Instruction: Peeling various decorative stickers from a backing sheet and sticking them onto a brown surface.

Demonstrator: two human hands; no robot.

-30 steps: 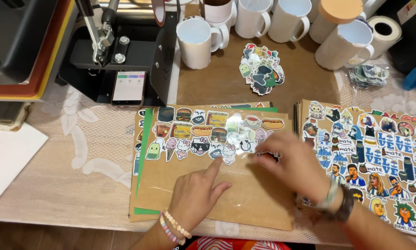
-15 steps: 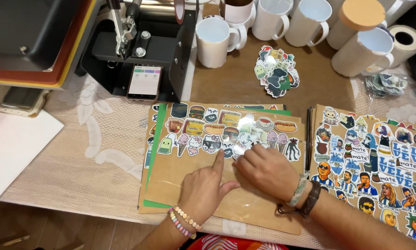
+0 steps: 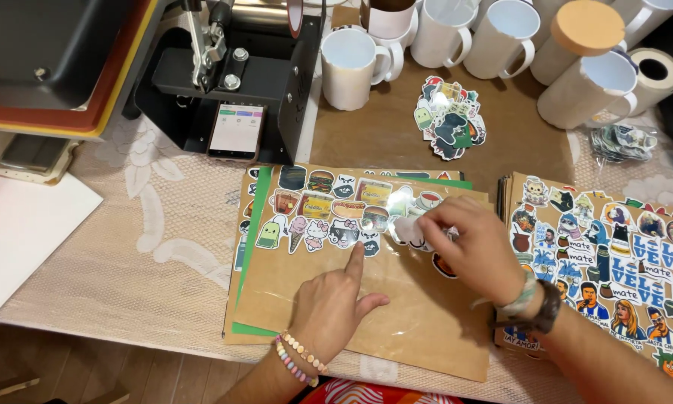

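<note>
- Upper left of the frame: black heat press machine (image 3: 231, 75) with a small lit screen, standing on the lace-covered table (image 3: 127, 254).
- Centre: brown cardboard sheet under clear film (image 3: 396, 299), its top rows filled with colourful die-cut stickers (image 3: 314, 213).
- Lower centre: left hand (image 3: 332, 307), beaded bracelets at the wrist, index finger stretched out and pressing the film just below the sticker rows; grip apart, holding nothing.
- Right of centre: right hand (image 3: 475, 247), fingertips pinched together on a small white sticker (image 3: 409, 228) at the sheet's upper right.
- Top centre: white ceramic mugs (image 3: 351, 67); beside them a loose sticker pile (image 3: 448, 116).
- Right edge: second printed sticker sheet (image 3: 621, 262).
</note>
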